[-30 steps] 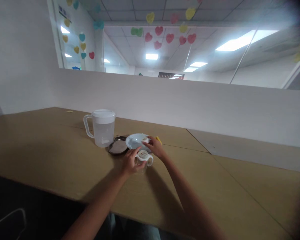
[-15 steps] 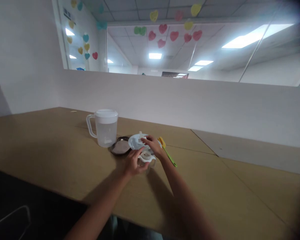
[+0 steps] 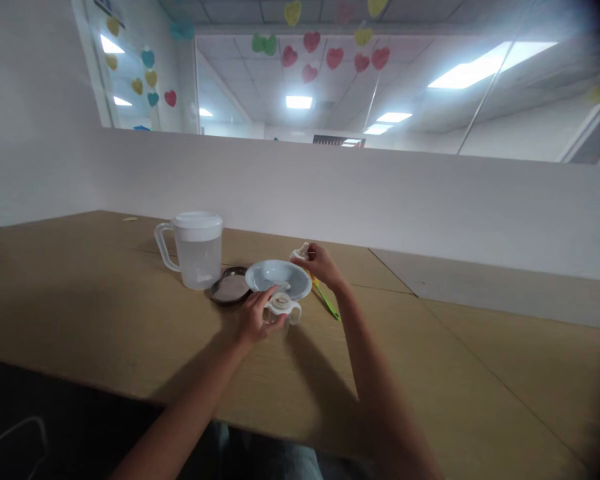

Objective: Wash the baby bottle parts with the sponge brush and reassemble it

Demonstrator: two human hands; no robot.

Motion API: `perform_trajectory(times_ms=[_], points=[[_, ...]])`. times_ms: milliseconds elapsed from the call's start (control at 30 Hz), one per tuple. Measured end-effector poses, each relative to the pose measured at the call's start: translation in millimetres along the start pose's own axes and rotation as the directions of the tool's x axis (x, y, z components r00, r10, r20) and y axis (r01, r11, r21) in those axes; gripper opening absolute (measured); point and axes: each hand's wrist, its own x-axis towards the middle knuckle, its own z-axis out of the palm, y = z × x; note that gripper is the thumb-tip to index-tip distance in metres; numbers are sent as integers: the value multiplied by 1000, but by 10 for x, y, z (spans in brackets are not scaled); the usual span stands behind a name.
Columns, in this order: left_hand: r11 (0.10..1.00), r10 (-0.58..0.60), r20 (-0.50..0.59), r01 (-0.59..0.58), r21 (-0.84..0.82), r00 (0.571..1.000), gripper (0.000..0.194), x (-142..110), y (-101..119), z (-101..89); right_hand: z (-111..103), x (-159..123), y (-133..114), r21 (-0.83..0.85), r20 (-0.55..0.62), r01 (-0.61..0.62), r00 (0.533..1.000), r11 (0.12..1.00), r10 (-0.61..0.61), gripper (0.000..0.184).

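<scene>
1. Closest in was the left hand, curled round the side of a small handled bottle, so it was holding that. Bottle sat just on the near side of the bowl. Long axis ran pretty much upright, open mouth facing up. Couldn't tell if its base touched the table.
2. Looks-wise: clear body, white collar round the neck, pale loop handles sticking out to the sides. The one on the right was easy to see; fingers partly covered the other.
3. The brush, green handle and yellow head, lay right of the bowl, handle end angled toward the viewer.
4. The bowl itself was pale blue-white, wide and round, with something clear in it, too small to make out.
5. Right hand, up by the bowl's far right edge, had its fingers pinched on the bottle top: whitish ring, clear raised tip, tip pointing up. Finer detail was blurry.
6. A dark-rimmed dish sat just left of the bowl.
7. Further left of the bowl stood the lidded pitcher, frosted and upright, handle pointing left.
</scene>
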Motion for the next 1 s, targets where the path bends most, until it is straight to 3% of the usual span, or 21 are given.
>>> perform_trajectory(times_ms=[167, 400, 600, 700, 833, 933, 1000], points=[[1000, -4, 0, 4, -4, 1000, 52, 3, 17, -9, -55, -12, 2, -283, -84, 25, 995, 959, -50, 40], [1000, -5, 7, 5, -21, 1000, 51, -3, 0, -9, 110, -21, 15, -524, -62, 40, 994, 851, -85, 26], [1000, -2, 0, 2, -15, 1000, 50, 4, 9, -10, 199, -47, 126, -684, 60, 78, 997, 726, -51, 40], [1000, -2, 0, 2, -11, 1000, 51, 7, 18, -12, 210, -81, 154, -725, 171, 157, 984, 670, -45, 43], [1000, -15, -1, 15, 1, 1000, 51, 2, 9, -6, 218, -136, 140, -766, 316, 273, 948, 582, -29, 61], [1000, -3, -1, 3, -3, 1000, 52, 2, 5, -7, 244, -150, 134, -775, 340, 274, 940, 569, 10, 71], [1000, 5, -6, -5, -3, 1000, 52, 6, 9, -12, 269, -139, 143, -780, 313, 222, 948, 585, 58, 67]])
